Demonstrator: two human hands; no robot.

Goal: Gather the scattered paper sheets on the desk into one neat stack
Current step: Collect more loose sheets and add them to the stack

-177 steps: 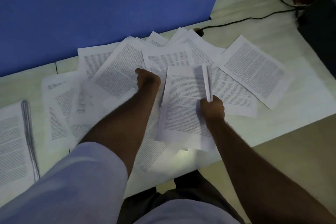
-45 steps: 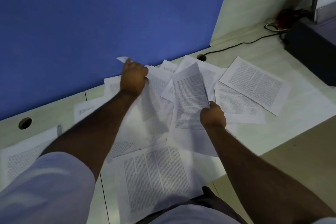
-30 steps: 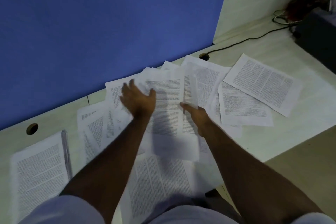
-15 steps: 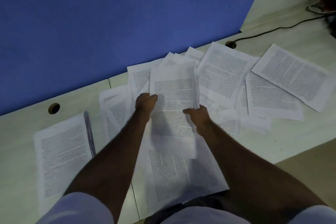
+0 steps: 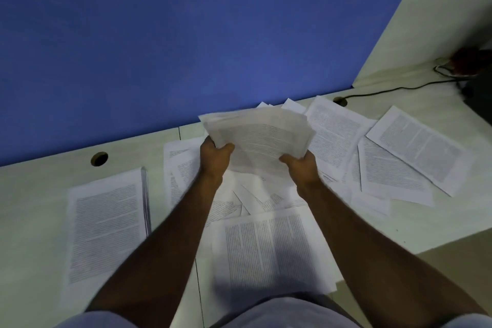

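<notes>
Above the desk (image 5: pixel 40 208), lifted clear, a fanned bundle of sheets (image 5: pixel 261 136) is pinched at its near corners by the left hand (image 5: pixel 214 158) and right hand (image 5: pixel 302 166). Light, limp and slippery (edges uneven), it probably wants side grips. Loose sheets (image 5: pixel 415 146) lie around.

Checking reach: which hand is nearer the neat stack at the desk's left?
Left. The left hand holds the bundle just right of the neat stack; the right hand is farther right.
</notes>
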